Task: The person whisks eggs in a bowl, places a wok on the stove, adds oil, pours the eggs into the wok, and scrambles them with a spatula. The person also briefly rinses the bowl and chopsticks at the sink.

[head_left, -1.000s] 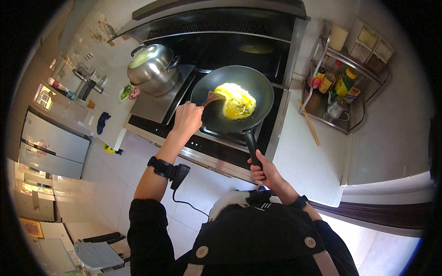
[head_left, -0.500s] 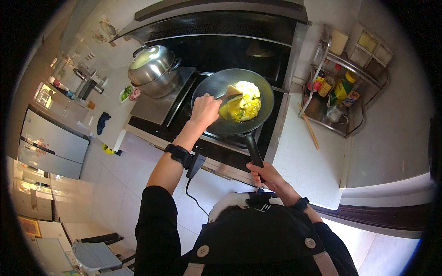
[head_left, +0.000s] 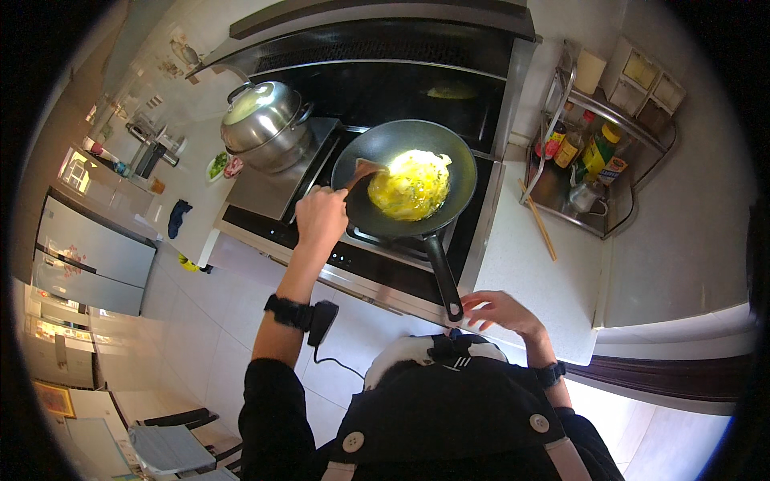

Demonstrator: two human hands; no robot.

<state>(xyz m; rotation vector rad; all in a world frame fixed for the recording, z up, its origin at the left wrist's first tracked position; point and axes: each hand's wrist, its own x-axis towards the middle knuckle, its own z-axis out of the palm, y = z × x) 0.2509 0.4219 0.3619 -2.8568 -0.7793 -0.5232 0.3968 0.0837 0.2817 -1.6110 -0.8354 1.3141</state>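
Note:
A dark frying pan [head_left: 365, 148] sits on the stove, its black handle [head_left: 440, 268] pointing toward me. Yellow and white egg [head_left: 411, 188] lies in it, partly runny and flecked with green. My left hand [head_left: 322, 215] is closed round a wooden spatula [head_left: 365, 171], whose blade is over the pan's left side, beside the egg. Just right of the handle's end is my right hand [head_left: 505, 313], its fingers apart and curved, holding nothing. Whether a fingertip touches the handle is hard to tell.
A lidded steel pot [head_left: 265, 124] stands left of the pan. On the right counter are chopsticks [head_left: 539, 224] and a metal rack [head_left: 561, 204] with bottles. Greens [head_left: 216, 166] on a plate and a dark cloth [head_left: 179, 218] lie at far left. A cable [head_left: 341, 363] hangs from my left wrist.
My right hand has let go of the pan handle and opened, shifting right. My left hand drew the spatula left, off the egg. The egg now lies flatter and more spread toward the left.

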